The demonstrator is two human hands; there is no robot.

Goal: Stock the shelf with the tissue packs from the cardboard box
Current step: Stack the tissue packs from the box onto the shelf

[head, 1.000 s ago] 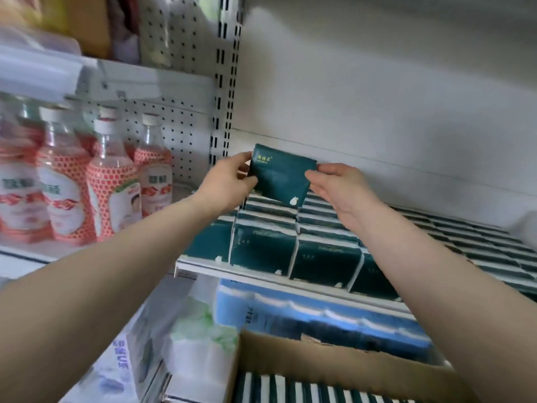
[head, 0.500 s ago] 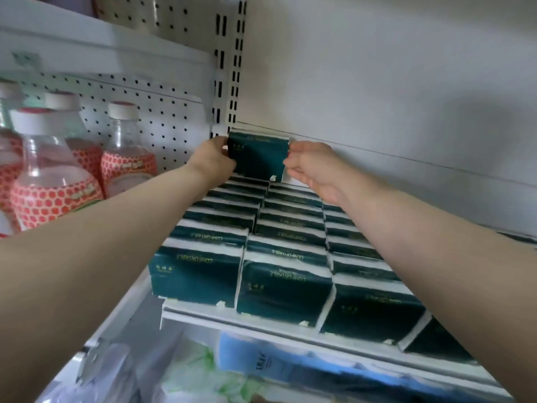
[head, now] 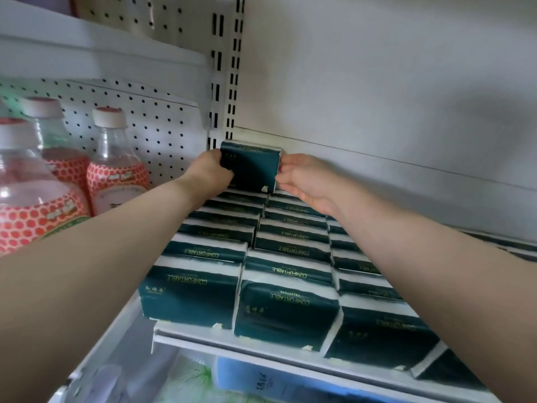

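Observation:
A dark green tissue pack (head: 251, 167) stands upright at the far back of the shelf, on top of the rear packs and against the white back wall. My left hand (head: 210, 173) grips its left end. My right hand (head: 308, 177) pinches its right end with the fingertips. Below and in front, several rows of identical green and white tissue packs (head: 284, 274) fill the white shelf (head: 232, 343). The cardboard box is out of view.
Bottles with red dotted labels (head: 116, 167) stand on the neighbouring shelf at the left, before a pegboard (head: 162, 117). A slotted upright (head: 226, 68) divides the two bays. Blue and green wrapped packages (head: 261, 382) lie on the shelf below.
Both hands carried the tissue pack up and back, from above the front rows to the rear wall. My view moved closer and the cardboard box dropped out of sight.

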